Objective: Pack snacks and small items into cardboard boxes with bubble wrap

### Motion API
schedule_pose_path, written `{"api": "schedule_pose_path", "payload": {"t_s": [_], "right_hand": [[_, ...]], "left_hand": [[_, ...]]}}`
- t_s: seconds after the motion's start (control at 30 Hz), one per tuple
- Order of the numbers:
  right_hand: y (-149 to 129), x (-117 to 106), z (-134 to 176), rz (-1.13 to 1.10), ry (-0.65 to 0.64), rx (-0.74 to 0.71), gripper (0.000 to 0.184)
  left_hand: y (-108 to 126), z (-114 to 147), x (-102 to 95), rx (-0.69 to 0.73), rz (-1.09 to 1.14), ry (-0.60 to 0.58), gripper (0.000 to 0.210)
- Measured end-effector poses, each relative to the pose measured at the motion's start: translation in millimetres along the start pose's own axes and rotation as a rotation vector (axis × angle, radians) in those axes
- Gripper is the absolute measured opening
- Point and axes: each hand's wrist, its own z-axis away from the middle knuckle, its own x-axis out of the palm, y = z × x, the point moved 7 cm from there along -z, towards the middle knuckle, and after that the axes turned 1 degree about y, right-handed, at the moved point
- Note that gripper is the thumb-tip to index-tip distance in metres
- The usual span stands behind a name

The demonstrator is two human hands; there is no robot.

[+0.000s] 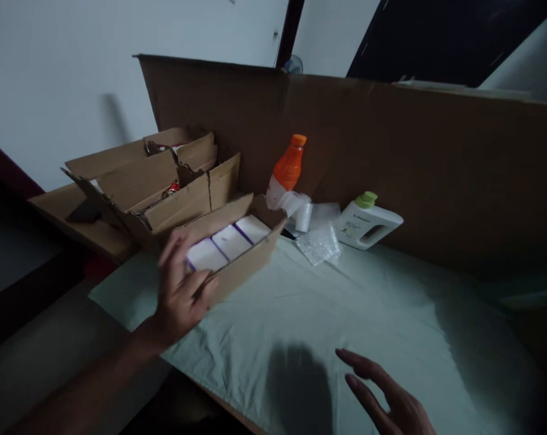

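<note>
At the near end of a long open cardboard box [250, 260] is my left hand [180, 290], with thumb and fingers apart and the fingertips slightly blurred. Whether it touches the box wall I cannot tell. Inside that box stand white cartons [232, 241] with purple edges, side by side in a row. Low on the right, my right hand [391, 399] hovers above the pale green cloth [373, 308]. Its fingers are stretched out and apart, with nothing in them; part of this hand is cut off by the frame's bottom edge.
Cardboard bins [178, 205] with small items stand at the left. Behind the box are an orange-capped bottle [288, 169], bubble wrap [319, 238] and a white jug [366, 223] with a green cap. A tall cardboard panel [413, 157] closes off the back.
</note>
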Motion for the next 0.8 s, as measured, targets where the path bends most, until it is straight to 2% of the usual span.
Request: {"api": "schedule_pose_path", "payload": {"t_s": [0.07, 0.1, 0.13, 0.17, 0.23, 0.3, 0.33, 0.4, 0.47, 0.57, 0.67, 0.73, 0.8], "right_hand": [[-18, 13, -21, -0.023, -0.011, -0.047, 0.04], [-28, 23, -31, -0.04, -0.025, -0.084, 0.045], [-38, 34, -40, -0.059, -0.046, -0.135, 0.05], [-49, 47, -46, -0.082, -0.08, -0.2, 0.054], [-71, 69, -53, -0.137, -0.148, -0.345, 0.062], [-85, 82, -52, -0.181, -0.177, -0.431, 0.066], [-86, 85, -51, -0.189, -0.171, -0.435, 0.066], [-77, 80, -49, -0.18, -0.116, -0.392, 0.061], [-55, 66, -46, -0.152, -0.038, -0.295, 0.052], [-10, 36, -39, -0.115, 0.061, -0.102, 0.046], [31, 5, -30, -0.135, 0.115, 0.041, 0.051], [51, -17, -26, -0.19, 0.141, 0.107, 0.053], [66, -37, -30, -0.246, 0.116, 0.158, 0.052]], "left_hand": [[-3, 43, -41.2, -0.129, 0.046, 0.18, 0.059], [-11, 62, -53.5, -0.242, 0.101, 0.234, 0.078], [-20, 79, -58.3, -0.379, 0.156, 0.232, 0.09], [-30, 94, -56.0, -0.53, 0.211, 0.173, 0.096], [-47, 119, -36.7, -0.818, 0.301, -0.091, 0.09], [-54, 138, -16.8, -0.992, 0.338, -0.342, 0.072], [-56, 142, -9.0, -1.037, 0.347, -0.41, 0.063], [-56, 140, 7.8, -1.052, 0.366, -0.455, 0.053], [-47, 124, 34.7, -0.97, 0.425, -0.489, 0.049], [-17, 85, 90.9, -0.77, 0.581, -0.566, 0.049], [16, 50, 140.7, -0.639, 0.784, -0.612, 0.06], [30, 40, 159.5, -0.613, 0.879, -0.637, 0.065], [34, 43, 165.7, -0.609, 0.888, -0.652, 0.061]]}}
